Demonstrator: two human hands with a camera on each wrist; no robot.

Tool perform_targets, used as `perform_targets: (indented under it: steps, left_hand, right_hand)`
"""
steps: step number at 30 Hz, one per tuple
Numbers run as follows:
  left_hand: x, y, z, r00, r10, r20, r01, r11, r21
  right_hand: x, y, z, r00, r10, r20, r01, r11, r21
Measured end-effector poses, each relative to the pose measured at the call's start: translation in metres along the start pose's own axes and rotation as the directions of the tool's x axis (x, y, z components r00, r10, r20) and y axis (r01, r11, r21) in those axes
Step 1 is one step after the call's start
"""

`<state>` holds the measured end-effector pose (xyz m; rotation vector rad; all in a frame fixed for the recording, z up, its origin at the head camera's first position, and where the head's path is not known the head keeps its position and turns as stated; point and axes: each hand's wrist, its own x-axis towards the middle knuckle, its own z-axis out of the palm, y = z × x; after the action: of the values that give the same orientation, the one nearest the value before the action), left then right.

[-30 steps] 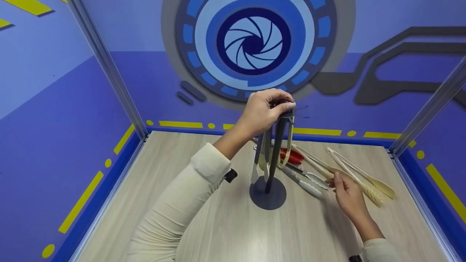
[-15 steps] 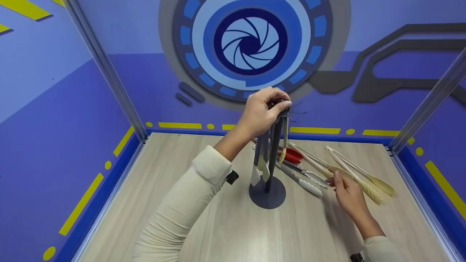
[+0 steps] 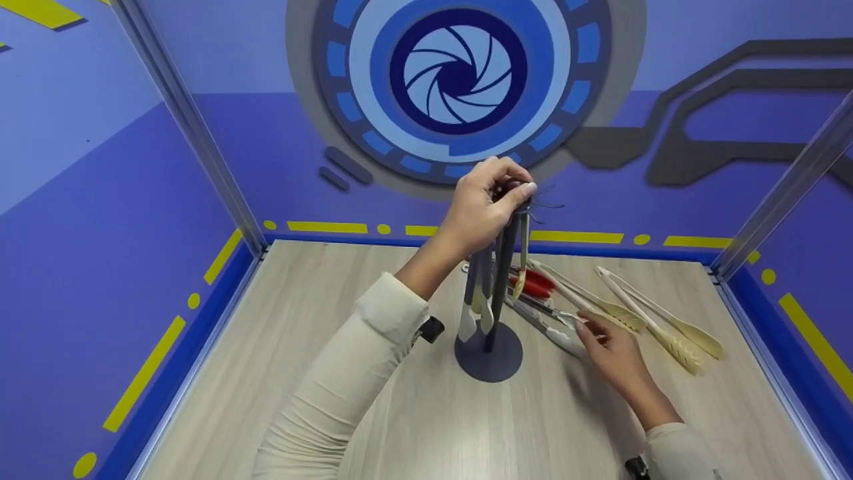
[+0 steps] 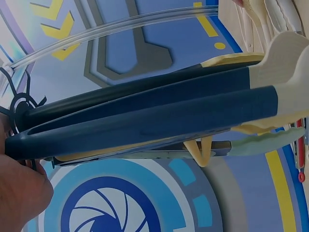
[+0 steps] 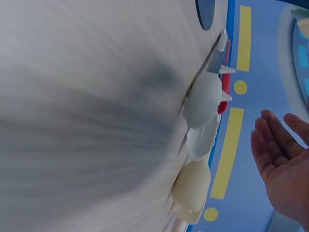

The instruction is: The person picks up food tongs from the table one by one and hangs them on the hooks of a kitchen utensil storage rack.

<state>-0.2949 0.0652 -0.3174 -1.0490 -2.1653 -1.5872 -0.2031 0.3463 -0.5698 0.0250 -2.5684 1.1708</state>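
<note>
In the head view my left hand [image 3: 476, 203] grips the top of a dark utensil stand [image 3: 490, 367] with a round base. Tongs with dark blue handles [image 4: 159, 121] and cream tips hang from its hooks, among other tongs. My right hand [image 3: 613, 353] is over the white-tipped grey tongs [image 3: 560, 340] lying on the table, its fingers overlapping their tip end in this view. The right wrist view has this hand with loosely bent fingers [image 5: 275, 140], nothing between them, and the white tips [image 5: 203, 99] of tongs beyond.
Red-tipped tongs [image 3: 533, 285] lie behind the stand. Cream tongs [image 3: 573, 293] are behind my right hand, and another cream pair [image 3: 656, 320] lies farther right. Blue panels [image 3: 320, 167] and metal posts [image 3: 190, 127] border the wooden table [image 3: 413, 413].
My right hand has moved left, off the cream tongs and over the grey ones. The hanging tongs have swung slightly at the stand. My left hand stays at its top.
</note>
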Motion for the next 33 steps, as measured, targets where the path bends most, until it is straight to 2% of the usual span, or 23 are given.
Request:
perform_targets:
  steps: [5,11,15,22,33]
  left_hand:
    - [0.0,0.0,0.001,1.0,0.001,-0.009,-0.001,1.0,-0.016]
    - [0.001,0.0,0.002,1.0,0.0,-0.02,-0.001,1.0,-0.028]
    - [0.001,0.0,0.003,1.0,-0.001,-0.018,0.0,1.0,-0.027]
    - [-0.004,-0.001,0.002,0.999,-0.012,-0.038,0.011,1.0,-0.026]
    - [0.0,-0.001,0.005,0.999,0.001,-0.048,-0.002,0.999,-0.034]
  right_hand:
    - [0.014,-0.007,0.019,0.995,-0.05,0.087,0.055,0.997,-0.053]
    - [0.04,-0.01,0.05,0.985,-0.127,0.118,0.144,0.979,-0.147]
    - [0.054,-0.009,0.07,0.984,-0.102,0.147,0.135,0.963,-0.233]
    - [0.069,-0.001,0.1,0.972,0.006,0.233,0.071,0.944,-0.322]
    - [0.083,0.007,0.111,0.973,0.015,0.228,0.073,0.925,-0.372]
